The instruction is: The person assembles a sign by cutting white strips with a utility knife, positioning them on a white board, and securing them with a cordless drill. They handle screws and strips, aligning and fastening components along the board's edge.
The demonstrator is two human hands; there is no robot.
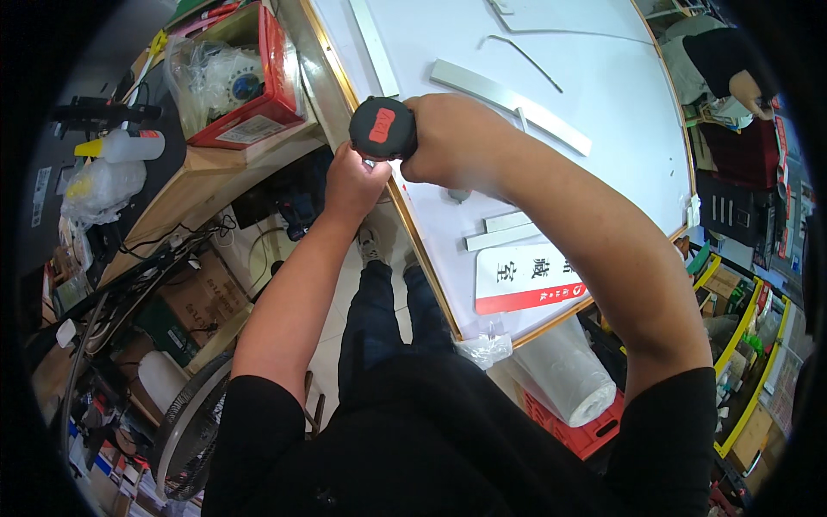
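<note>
My right hand point(450, 140) is wrapped round a black cordless drill point(381, 129) at the left edge of the white-topped table. The drill's black end with a red label faces up and hides its front part. Just below it, my left hand point(355, 185) is closed, with thumb and fingers pinched beside a bright spot at the table edge. What the left fingers grip is hidden under the drill. Beyond my right hand lies a silver metal bar point(482, 82), and a bent thin rod point(527, 64) is farther off. A white and red sign plate point(525, 277) lies partly under my right forearm.
Another metal strip point(374, 47) lies at the table's far left, with short strips point(504, 231) near the sign. A red box point(280, 95) stands on the left bench above a fan point(185, 439). A plastic film roll point(568, 379) leans nearby. Another person's hand point(749, 93) shows far right.
</note>
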